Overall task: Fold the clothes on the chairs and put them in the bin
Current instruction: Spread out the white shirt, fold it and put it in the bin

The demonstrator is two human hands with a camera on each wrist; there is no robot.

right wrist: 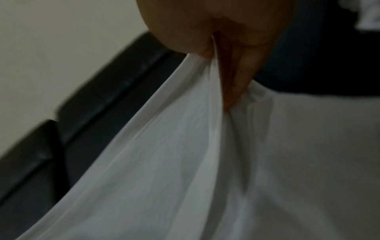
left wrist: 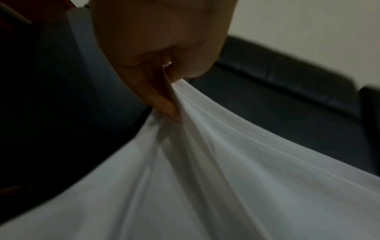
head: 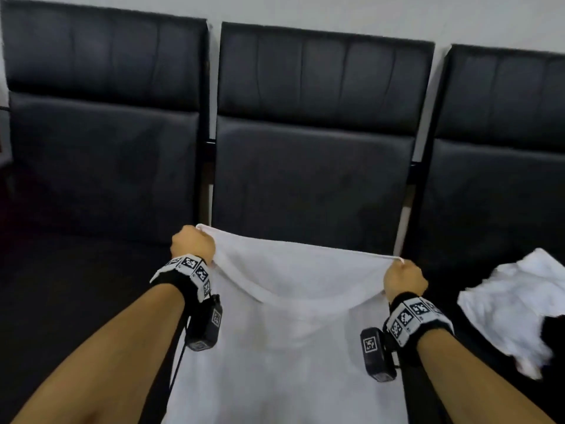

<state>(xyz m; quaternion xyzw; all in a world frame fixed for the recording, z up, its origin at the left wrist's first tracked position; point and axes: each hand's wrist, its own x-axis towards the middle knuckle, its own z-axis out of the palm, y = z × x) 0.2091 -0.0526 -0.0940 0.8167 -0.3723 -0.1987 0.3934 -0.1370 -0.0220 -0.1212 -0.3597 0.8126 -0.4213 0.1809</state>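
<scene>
A white garment (head: 293, 332) hangs stretched between both hands in front of the middle black chair (head: 312, 172). My left hand (head: 192, 244) grips its upper left corner in a fist, my right hand (head: 403, 278) grips the upper right corner. The top edge sags between the fists and the cloth falls toward me. In the left wrist view the fingers (left wrist: 162, 97) pinch bunched white fabric (left wrist: 226, 162). In the right wrist view the fingers (right wrist: 236, 73) pinch the hem of the same fabric (right wrist: 174, 154). No bin is in view.
Three black padded chairs stand side by side against a pale wall: the left chair (head: 101, 148), the middle one, the right chair (head: 501, 179). A crumpled white garment (head: 507, 310) lies on the right chair's seat.
</scene>
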